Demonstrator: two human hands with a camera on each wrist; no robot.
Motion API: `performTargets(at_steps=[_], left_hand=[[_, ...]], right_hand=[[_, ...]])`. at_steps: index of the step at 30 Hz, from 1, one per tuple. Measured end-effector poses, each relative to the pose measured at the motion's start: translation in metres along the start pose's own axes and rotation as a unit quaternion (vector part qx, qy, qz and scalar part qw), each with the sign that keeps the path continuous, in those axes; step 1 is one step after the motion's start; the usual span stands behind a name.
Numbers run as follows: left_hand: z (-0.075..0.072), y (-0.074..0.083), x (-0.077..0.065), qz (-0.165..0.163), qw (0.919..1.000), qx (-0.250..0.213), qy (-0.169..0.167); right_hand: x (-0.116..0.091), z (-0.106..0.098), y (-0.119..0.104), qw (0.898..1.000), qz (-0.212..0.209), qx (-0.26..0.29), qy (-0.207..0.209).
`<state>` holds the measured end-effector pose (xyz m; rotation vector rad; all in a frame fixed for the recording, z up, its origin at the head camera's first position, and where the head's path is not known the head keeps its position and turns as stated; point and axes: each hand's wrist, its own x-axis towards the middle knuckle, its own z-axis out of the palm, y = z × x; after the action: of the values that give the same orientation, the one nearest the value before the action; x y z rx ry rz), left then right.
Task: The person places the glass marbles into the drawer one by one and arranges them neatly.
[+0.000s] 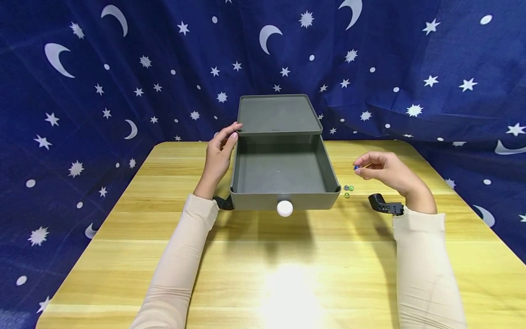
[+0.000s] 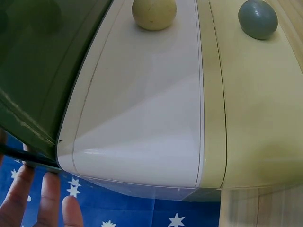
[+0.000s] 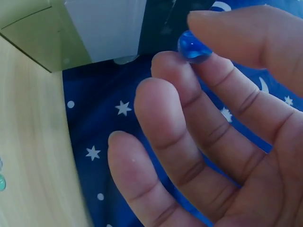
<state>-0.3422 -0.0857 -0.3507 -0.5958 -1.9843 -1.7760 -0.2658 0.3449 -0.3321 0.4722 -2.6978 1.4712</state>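
My right hand [image 1: 388,171] pinches a blue marble [image 3: 193,47] between thumb and forefinger, to the right of the drawer unit and above the table. Its other fingers are bent loosely apart below the marble in the right wrist view. At the unit's left side, my left hand [image 1: 221,151] touches the upper edge near the corner, fingers fairly straight and spread. The dark grey top drawer [image 1: 283,200] stands pulled out with its inside bare, a white knob [image 1: 285,208] on its front. Three small glass marbles [image 1: 347,195] lie on the table right of the drawer.
The unit's rimmed grey top [image 1: 279,114] rises behind the drawer. Lower down are a white drawer front [image 2: 142,94] and a pale yellow one [image 2: 265,104], both with round knobs. A wooden table [image 1: 164,265] carries the unit; a blue star-and-moon cloth [image 1: 185,68] hangs behind.
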Motion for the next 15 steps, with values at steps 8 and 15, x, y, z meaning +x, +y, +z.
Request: performTargets(at_steps=[8, 15], left_hand=[[0.000, 0.000, 0.000, 0.002, 1.0000, -0.001, 0.001], [0.000, 0.000, 0.000, 0.002, 1.0000, -0.001, 0.002]], right_hand=[[-0.001, 0.001, -0.012, 1.000, -0.022, 0.002, 0.018], [-0.005, 0.002, -0.026, 0.999, -0.042, -0.012, 0.023]])
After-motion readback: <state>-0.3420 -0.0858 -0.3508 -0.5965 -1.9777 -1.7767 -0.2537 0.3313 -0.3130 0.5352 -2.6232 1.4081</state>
